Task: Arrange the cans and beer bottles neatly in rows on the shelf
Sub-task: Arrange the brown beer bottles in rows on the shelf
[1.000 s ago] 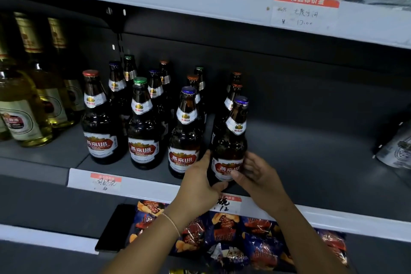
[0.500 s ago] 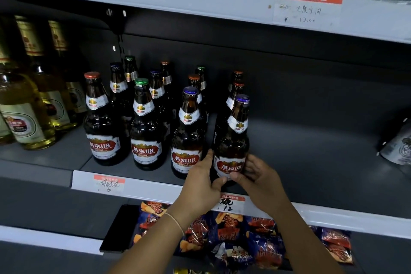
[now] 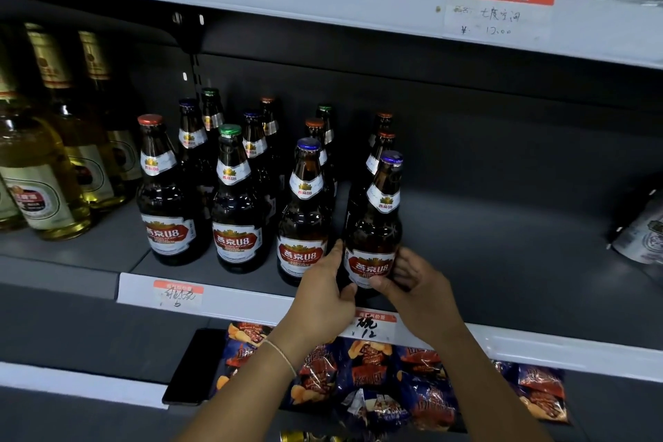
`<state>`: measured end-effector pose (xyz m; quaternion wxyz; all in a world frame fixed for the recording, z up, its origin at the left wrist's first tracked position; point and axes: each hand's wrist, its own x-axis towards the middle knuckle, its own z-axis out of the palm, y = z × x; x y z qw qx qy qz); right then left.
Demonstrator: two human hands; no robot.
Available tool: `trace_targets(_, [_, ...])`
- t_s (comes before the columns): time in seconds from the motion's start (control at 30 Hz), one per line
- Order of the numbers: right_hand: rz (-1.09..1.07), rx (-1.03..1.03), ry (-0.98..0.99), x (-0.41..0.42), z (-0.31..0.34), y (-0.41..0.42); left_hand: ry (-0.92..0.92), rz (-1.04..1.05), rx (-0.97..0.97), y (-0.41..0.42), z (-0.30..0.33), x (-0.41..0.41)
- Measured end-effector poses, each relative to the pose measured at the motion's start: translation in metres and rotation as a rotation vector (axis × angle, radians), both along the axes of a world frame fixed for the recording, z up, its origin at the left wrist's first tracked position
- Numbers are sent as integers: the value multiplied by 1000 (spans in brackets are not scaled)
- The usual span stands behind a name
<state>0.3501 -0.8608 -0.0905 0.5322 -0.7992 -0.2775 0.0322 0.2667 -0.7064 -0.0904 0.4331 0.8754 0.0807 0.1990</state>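
Right now both hands hold one brown glass beer bottle with a purple cap [image 3: 376, 226] at the front edge of the dark grey metal shelf [image 3: 502, 262]. The left hand [image 3: 323, 291] wraps its fingers round the bottle's lower left side, thumb across the bottom of the red label; the right hand [image 3: 416, 283] curls round the lower right side. The bottle stands upright, last on the right of a front row of four. Left of it stand a blue-capped brown bottle [image 3: 305, 215], a green-capped brown bottle [image 3: 235, 204] and a red-capped brown bottle [image 3: 163, 197], with more brown bottles lined up behind them. Further left are pale yellow clear-glass bottles [image 3: 39, 187]. A silver can [image 3: 642, 233] lies tilted at the far right. Handwritten price tags [image 3: 373, 325] sit on the shelf's white front strip. Below, dark blue crisp packets [image 3: 362, 380] lie heaped.
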Motion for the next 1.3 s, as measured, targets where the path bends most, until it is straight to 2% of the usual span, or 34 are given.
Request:
trace_targets(0.17, [4, -26, 6, 1, 0, -1, -176, 144, 29, -2, -3, -17])
trace_targets(0.3, [8, -69, 21, 1, 2, 0, -290, 459, 74, 11, 1, -35])
trace_targets(0.43, [-3, -88, 12, -1, 2, 2, -114, 627, 77, 26, 7, -35])
trace_targets(0.6, [-4, -85, 14, -2, 2, 3, -17, 595, 212, 37, 6, -23])
trace_targets(1.3, [1, -122, -57, -4, 1, 9, -76, 548, 183, 46, -3, -17])
